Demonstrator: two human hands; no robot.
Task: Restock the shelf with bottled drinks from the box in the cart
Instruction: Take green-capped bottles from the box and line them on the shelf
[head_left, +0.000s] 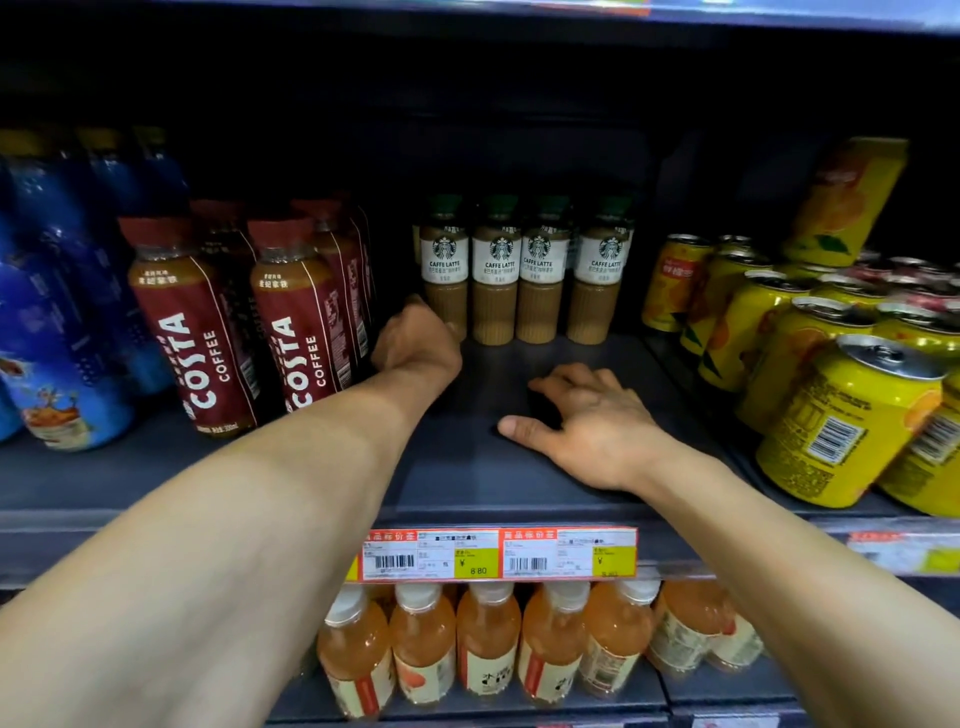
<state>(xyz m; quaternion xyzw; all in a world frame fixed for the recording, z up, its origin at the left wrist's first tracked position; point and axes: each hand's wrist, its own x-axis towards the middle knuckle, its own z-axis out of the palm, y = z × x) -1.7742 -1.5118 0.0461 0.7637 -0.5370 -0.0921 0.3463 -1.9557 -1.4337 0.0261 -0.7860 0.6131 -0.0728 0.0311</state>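
Note:
Several caffe latte bottles (543, 270) with green caps and white labels stand in a row deep on the dark shelf (467, 483). My left hand (418, 340) reaches in and wraps the base of the leftmost latte bottle (444, 270). My right hand (587, 415) rests flat on the bare shelf in front of the row, fingers spread, holding nothing. The cart and box are out of view.
Red Costa coffee bottles (208, 332) stand left of my left arm, blue bottles (57, 291) further left. Yellow cans (841, 415) crowd the right side. Price tags (498, 553) hang on the shelf edge, with orange drink bottles (488, 639) on the shelf below.

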